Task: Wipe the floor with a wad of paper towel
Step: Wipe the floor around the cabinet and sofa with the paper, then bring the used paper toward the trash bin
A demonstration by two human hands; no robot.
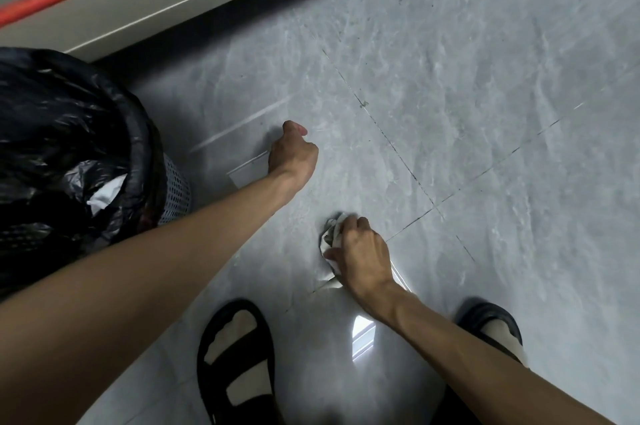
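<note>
Grey floor (450, 113); right hand (362, 253) half-covers the wad (329, 234).

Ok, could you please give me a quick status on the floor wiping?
Right hand grips towel wad, pressed on floor. Left hand fisted on floor. Bin at left, not blocking.

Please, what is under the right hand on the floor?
A crumpled white paper towel wad lies under the right hand, on the grey floor. The hand curls over it; whatever is beneath the wad is covered.
</note>
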